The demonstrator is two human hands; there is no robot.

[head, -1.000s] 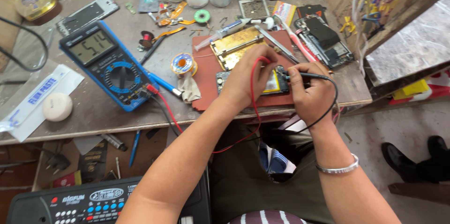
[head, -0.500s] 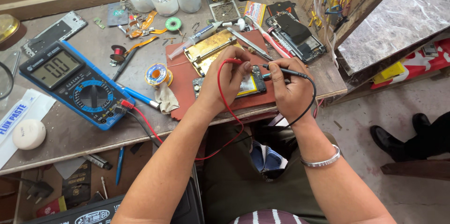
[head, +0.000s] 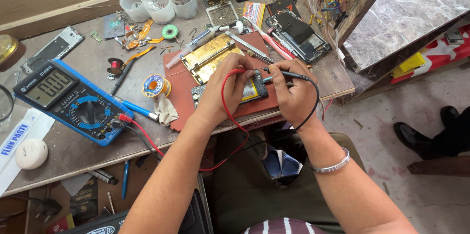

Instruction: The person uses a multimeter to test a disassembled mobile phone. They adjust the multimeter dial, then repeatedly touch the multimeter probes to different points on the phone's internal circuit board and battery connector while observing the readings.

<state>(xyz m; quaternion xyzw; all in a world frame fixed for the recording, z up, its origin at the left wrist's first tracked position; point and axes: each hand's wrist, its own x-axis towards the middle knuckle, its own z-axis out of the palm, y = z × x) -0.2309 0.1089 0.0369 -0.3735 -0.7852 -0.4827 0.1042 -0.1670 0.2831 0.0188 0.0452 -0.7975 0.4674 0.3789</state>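
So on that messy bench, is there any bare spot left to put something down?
Some. Bare wood shows between the multimeter and the solder spool, and along the front edge between the white puck and the red lead. The back by the cups is crowded, and so is the red mat where the left hand and right hand press probes to a phone.

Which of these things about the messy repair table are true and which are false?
1. The left hand holds the red test probe. True.
2. The blue multimeter with grey screen lies right of both hands. False: it lies to their left.
3. The right hand holds a black test probe. True.
4. The opened phone with yellow battery rests on the floor. False: it lies on the reddish-brown mat on the table.
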